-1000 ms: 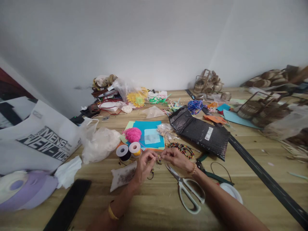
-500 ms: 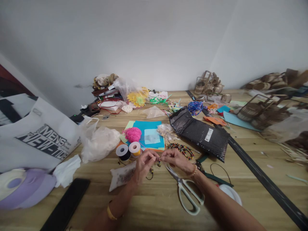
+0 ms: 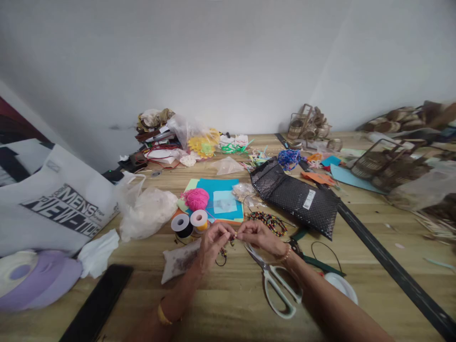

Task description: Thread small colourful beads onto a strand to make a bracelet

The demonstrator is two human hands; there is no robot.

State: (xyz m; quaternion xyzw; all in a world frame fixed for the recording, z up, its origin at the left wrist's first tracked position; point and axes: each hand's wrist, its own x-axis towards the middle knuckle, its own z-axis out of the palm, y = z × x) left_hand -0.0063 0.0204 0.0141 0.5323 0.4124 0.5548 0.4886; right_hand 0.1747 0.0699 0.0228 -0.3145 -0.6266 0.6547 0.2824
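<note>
My left hand (image 3: 214, 242) and my right hand (image 3: 262, 237) meet over the table, both with thumb and fingers pinched. Between the fingertips is a short beaded string (image 3: 232, 238), and its dark cord end (image 3: 223, 260) hangs in a loop below my left hand. The single beads are too small to make out. Beneath my right wrist lie white-handled scissors (image 3: 280, 290). Just beyond that hand is a coil of multicoloured beads (image 3: 270, 221). A clear bag of small dark pieces (image 3: 178, 262) rests left of my left hand.
Black (image 3: 182, 225) and yellow thread spools (image 3: 199, 221) stand beyond my left hand, near pink yarn (image 3: 196, 198) on blue paper (image 3: 228, 185). A black bubble mailer (image 3: 297, 197), green-handled pliers (image 3: 320, 264) and a white lid (image 3: 341, 286) lie to the right. A black phone (image 3: 98, 301) is front left.
The fingertips have shifted slightly on the beaded string, and the beads between them now sit a little higher and further left. Everything else stays in place.
</note>
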